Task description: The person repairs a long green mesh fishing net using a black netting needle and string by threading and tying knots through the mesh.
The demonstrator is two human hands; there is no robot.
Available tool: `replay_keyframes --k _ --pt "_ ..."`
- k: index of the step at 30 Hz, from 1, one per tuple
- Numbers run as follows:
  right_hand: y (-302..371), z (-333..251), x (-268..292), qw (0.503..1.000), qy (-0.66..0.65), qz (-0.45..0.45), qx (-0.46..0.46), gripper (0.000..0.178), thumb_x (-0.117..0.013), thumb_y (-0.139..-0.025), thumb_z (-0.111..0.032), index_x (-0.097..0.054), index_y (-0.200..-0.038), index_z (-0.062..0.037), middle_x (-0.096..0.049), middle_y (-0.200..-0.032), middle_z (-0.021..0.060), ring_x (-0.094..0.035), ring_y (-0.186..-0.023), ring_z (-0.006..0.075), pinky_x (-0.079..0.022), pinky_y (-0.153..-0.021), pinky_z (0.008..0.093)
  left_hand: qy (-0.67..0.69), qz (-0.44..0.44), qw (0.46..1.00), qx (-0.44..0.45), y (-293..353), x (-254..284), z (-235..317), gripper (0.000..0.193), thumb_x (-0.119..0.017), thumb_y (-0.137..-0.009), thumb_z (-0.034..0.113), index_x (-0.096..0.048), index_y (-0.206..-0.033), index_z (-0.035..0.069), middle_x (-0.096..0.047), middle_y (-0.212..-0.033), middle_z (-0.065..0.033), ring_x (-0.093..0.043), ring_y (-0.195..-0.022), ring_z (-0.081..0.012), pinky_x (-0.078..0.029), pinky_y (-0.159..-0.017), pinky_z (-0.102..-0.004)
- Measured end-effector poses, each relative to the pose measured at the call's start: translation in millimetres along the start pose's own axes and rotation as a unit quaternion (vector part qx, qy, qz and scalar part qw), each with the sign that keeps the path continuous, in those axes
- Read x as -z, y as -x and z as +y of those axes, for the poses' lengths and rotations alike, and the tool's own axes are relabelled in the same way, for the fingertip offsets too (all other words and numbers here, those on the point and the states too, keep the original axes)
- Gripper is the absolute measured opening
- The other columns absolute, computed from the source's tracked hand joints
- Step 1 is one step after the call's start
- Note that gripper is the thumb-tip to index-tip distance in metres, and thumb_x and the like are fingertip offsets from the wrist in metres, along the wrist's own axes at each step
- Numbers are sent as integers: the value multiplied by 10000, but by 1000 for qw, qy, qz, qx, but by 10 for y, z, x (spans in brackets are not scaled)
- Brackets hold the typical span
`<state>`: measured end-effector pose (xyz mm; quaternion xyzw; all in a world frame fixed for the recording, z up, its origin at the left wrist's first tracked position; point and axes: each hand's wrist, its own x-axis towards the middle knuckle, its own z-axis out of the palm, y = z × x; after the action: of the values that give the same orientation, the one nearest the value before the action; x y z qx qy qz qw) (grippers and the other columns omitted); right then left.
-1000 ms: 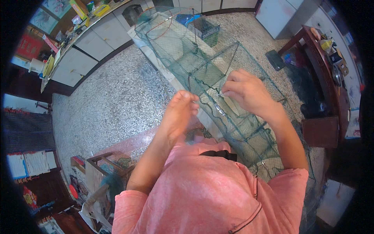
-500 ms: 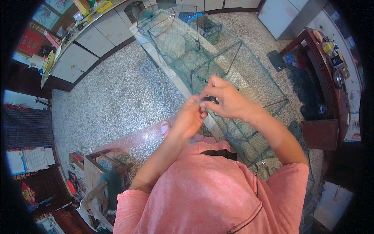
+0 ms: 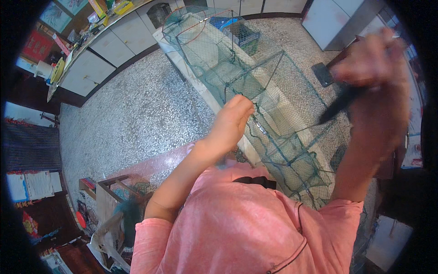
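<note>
A long collapsible fishing-net trap (image 3: 273,112) of green mesh on a wire frame stretches diagonally before me, from the far middle down to my front. My left hand (image 3: 230,121) is closed over its near-left side, fingertips pressed together. What they pinch is hidden, though a dark green cord with a shiny bit (image 3: 260,127) shows just below the fingertips. My right hand (image 3: 372,61) is raised at the far right, in front of the dark red table. Motion smears its fingers. Below it runs a long, dark, blurred shape (image 3: 340,105), which I cannot make out.
A pale strip (image 3: 206,89) lies under the net on the speckled floor (image 3: 137,100). White cabinets (image 3: 112,50) line the far left, and a white fridge (image 3: 326,20) stands at the far right. To my near left is a wooden stool-like frame (image 3: 109,192) with netting by it.
My hands were together over the net, with something black at the right fingers. My right hand has swung away to the far right; the left stays nearly in place.
</note>
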<state>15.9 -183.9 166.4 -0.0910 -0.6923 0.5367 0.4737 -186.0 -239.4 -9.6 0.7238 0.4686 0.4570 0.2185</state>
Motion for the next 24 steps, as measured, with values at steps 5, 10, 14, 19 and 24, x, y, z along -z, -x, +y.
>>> replay_keyframes --k 5,10,14,19,24 --pt "76 -503 483 967 254 -8 -2 124 -534 -891 -150 -506 -938 -39 -568 -884 83 -565 -857 193 -457 -802 360 42 26 999 22 14 -70 -1 66 -543 -843 -19 -554 -903 5 -523 -842 -137 -537 -809 -293 -438 -699 -326" --pt "85 -562 586 925 379 2 3 116 -570 -850 -106 -532 -938 -42 -576 -915 75 -561 -855 205 -452 -765 351 90 -29 995 35 27 7 114 89 -553 -867 29 -586 -950 24 -550 -889 -91 -535 -898 -210 -437 -724 -303" --pt "23 -440 355 916 397 5 54 132 -598 -817 -72 -552 -938 -44 -583 -939 68 -558 -852 213 -447 -735 343 297 -1 943 153 -7 236 -173 105 -539 -916 137 -582 -971 58 -578 -946 -67 -543 -900 -170 -447 -730 -292" --pt "20 391 -58 822 531 -208 13 115 -645 -741 -55 -586 -839 -43 -577 -843 69 -555 -830 251 -446 -703 345 531 64 795 288 76 400 -324 147 -507 -947 222 -544 -906 86 -611 -950 -78 -582 -760 -143 -445 -643 -225" --pt "352 1063 -1 823 534 -180 -71 109 -653 -744 -82 -618 -845 -60 -546 -808 74 -543 -827 273 -452 -707 356 542 52 780 309 132 272 -316 151 -484 -959 206 -525 -875 88 -621 -970 -98 -549 -653 -88 -402 -535 -185"
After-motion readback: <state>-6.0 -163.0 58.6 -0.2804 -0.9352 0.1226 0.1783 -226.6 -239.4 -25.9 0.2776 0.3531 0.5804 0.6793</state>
